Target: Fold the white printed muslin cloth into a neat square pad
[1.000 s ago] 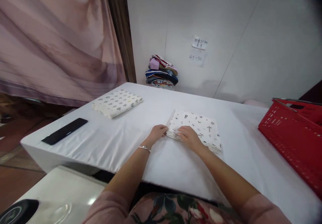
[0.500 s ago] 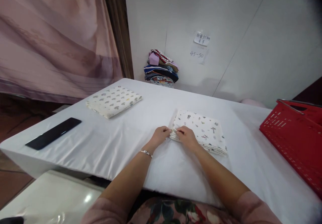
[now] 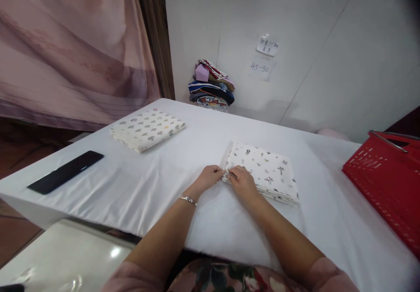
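Observation:
A folded white cloth (image 3: 262,167) printed with small leaf and plant shapes lies in front of me on the white-covered table (image 3: 157,182). At its near left corner, my left hand (image 3: 210,177) pinches the edge between thumb and finger. Close beside it, my right hand (image 3: 242,180) is closed on the same corner, its fingertips on the layered edge. The tips of both hands nearly meet there. Farther left rests a second folded cloth (image 3: 149,130), off-white with grey mushroom-like shapes, apart from both hands.
A flat black panel (image 3: 67,171) lies at the table's left. The red plastic basket (image 3: 383,182) stands at the right edge. Behind the table, a stack of folded fabrics (image 3: 211,86) rises against the wall. A glossy white surface (image 3: 72,257) sits below the table at lower left.
My hands stay at the cloth's near left corner, with only slight finger movement along its edge. The view has shifted a little; the cloths remain in place.

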Motion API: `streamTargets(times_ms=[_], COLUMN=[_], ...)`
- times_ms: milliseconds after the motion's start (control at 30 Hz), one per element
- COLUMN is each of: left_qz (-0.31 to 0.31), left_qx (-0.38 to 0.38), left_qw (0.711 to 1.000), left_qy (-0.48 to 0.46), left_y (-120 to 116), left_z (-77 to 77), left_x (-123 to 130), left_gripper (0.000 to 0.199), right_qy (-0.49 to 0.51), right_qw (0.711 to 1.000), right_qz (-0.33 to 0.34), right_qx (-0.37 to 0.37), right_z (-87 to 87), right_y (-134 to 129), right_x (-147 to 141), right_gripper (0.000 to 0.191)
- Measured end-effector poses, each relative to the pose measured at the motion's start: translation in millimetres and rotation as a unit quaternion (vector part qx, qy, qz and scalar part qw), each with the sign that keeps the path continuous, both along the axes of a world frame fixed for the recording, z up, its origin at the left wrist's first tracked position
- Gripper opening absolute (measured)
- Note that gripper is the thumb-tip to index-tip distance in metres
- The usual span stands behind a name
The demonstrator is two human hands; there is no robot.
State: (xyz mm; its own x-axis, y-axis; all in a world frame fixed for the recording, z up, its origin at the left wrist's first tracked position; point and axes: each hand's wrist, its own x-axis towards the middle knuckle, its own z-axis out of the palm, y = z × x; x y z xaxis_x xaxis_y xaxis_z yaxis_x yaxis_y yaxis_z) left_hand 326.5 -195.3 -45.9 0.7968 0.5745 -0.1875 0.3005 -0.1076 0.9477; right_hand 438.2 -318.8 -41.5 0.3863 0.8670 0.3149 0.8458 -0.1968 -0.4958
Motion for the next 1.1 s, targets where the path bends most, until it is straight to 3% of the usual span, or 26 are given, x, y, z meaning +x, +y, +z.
streamTargets(times_ms=[233,567,800,1000,1100], left_qz=[-0.024,-0.005,-0.013,-0.007,-0.016], left_qx=[-0.027,0.028,-0.019,-0.028,-0.030], left_qw=[0.999,0.999,1.000,0.999,0.999], left_qy=[0.026,0.020,0.018,0.018,0.019], left_y=[-1,0,-2,0,0], left_z=[10.4,-2.1,8.1,5.0,5.2], left_x=[-5,1,-3,-2,-2], left_gripper=[0.023,0.014,0.014,0.015,0.018], right_qy=[0.060,0.013,0.069,-0.044,-0.044], right_qw=[0.998,1.000,0.995,0.998,0.998], right_qz=[0.029,0.000,-0.019,0.029,0.025], right_qx=[-0.003,-0.006,0.074,0.039,0.022], right_z=[1.3,-1.5,-7.3,-7.5,-7.3], right_y=[-1,1,-3,-7,-6], right_x=[8,2,3,-3,-2], right_gripper=[0.010,0.007,0.015,0.009,0.009])
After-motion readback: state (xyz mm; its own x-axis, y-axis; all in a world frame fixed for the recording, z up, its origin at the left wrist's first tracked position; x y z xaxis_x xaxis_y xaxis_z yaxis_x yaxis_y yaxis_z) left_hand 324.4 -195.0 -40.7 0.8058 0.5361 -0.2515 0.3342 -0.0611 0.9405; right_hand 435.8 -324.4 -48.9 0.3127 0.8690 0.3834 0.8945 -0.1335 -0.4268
